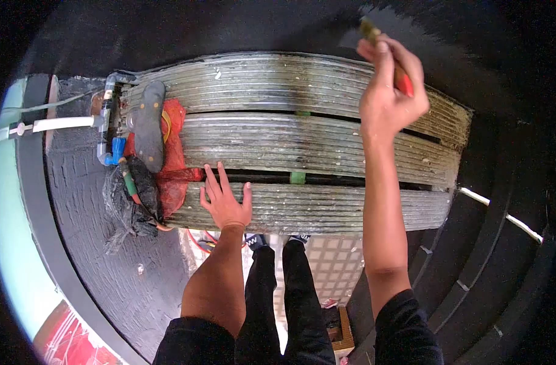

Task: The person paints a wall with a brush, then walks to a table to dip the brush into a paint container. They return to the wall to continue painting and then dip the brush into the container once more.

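Note:
My right hand (pixel 392 85) is raised at the upper right, closed around a paintbrush (pixel 402 78) with a red handle; its bristle end (pixel 369 29) touches the black wall (pixel 460 36). My left hand (pixel 224 201) lies flat with fingers spread on the nearest weathered plank (pixel 326 210) of a platform made of three ribbed planks. I stand behind the platform; my dark trousers (pixel 284 286) show below it.
On the platform's left end lie a dark sandal (pixel 149 125), a red mesh bag (pixel 176 152) and a black plastic bag (pixel 127 204). A white and blue pipe (pixel 104 131) runs beside them. Black painted ledges (pixel 472 255) curve at right, tiled floor (pixel 332 261) far below.

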Available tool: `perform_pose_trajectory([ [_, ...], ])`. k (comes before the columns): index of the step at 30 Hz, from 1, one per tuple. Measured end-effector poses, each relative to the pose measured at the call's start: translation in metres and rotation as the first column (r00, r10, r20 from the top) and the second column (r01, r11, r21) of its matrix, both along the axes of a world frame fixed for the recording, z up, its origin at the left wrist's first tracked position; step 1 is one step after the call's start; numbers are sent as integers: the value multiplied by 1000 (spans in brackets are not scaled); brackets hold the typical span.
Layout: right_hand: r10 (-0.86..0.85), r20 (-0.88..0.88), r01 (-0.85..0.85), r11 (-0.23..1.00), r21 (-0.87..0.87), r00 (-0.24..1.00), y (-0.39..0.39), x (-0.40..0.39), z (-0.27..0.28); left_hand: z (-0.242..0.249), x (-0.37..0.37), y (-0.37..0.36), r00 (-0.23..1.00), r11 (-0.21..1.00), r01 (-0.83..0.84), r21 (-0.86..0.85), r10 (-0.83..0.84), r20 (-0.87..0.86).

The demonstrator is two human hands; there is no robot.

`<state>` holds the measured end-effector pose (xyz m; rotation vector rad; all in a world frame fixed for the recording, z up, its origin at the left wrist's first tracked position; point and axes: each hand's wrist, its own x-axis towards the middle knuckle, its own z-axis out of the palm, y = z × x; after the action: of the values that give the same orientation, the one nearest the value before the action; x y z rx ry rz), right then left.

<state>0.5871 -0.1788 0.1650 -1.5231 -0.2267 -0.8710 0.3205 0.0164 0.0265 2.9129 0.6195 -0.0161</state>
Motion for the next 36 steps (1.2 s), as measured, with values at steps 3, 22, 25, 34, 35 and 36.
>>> perform_pose_trajectory([
  [3,-55,89,63,994,-84,994,5,-6,25,0,0,-1,1000,1000,3,4,-3,5],
  [22,110,-430,10,964,266,896,-1,-9,-79,5,0,-3,999,1000,-12,-20,11,-47],
  [25,65,-260,-27,989,148,963,-8,-26,-53,2,-1,-3,1000,1000,1,1,-1,-9],
  [34,209,-639,138,883,448,740,-51,-181,-31,-4,-6,-5,999,998,27,60,-29,24],
  [35,354,-605,151,766,625,713,-53,-209,-23,-7,-8,-5,998,993,15,117,-22,57],
  [36,348,-625,201,743,638,699,-55,-237,-26,-7,-9,-6,997,994,36,107,-43,59],
])
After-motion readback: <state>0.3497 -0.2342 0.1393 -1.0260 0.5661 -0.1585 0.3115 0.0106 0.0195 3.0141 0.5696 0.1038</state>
